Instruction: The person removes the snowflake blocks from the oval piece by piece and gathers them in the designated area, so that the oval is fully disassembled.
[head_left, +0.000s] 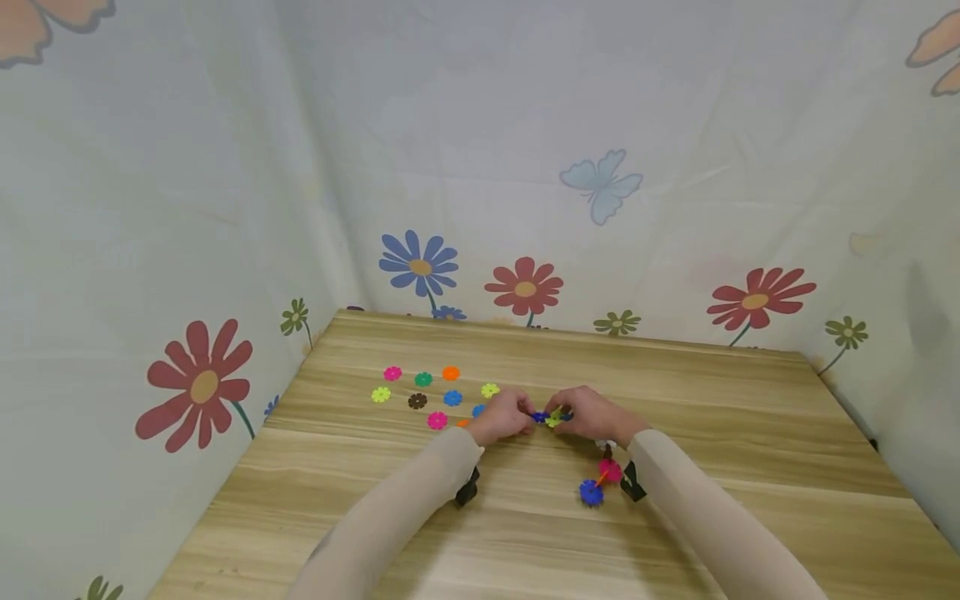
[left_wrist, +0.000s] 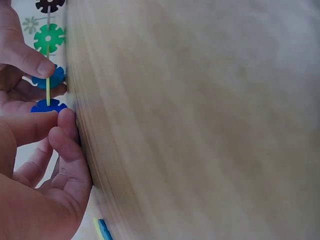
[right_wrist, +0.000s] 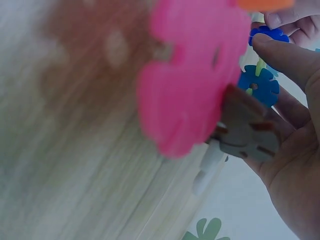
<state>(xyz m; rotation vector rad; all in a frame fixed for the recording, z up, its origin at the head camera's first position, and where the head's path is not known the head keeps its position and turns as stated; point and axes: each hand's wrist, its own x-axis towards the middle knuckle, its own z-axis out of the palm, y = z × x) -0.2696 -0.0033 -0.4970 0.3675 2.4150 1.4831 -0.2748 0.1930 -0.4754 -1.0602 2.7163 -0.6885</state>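
Observation:
In the head view my left hand (head_left: 501, 418) pinches a dark blue notched plastic disc (head_left: 539, 417) by its edge. Facing it, my right hand (head_left: 591, 413) grips a chain of interlocking discs at a yellow-green disc (head_left: 554, 419). The dark blue disc meets that yellow-green one, seen edge-on in the left wrist view, with a lighter blue disc (left_wrist: 56, 79) and a green disc (left_wrist: 42, 37) farther along. The chain bends behind my right hand to a brown disc, a pink disc (head_left: 611, 471), an orange one and a blue disc (head_left: 591, 492). Fingers hide part of the joint.
Loose notched discs lie in rough rows on the wooden table (head_left: 315, 467) left of my hands, among them a brown disc (head_left: 417, 401), a green disc (head_left: 423, 379) and an orange disc (head_left: 451, 373). Flower-printed cloth (head_left: 465, 167) hangs behind and beside the table.

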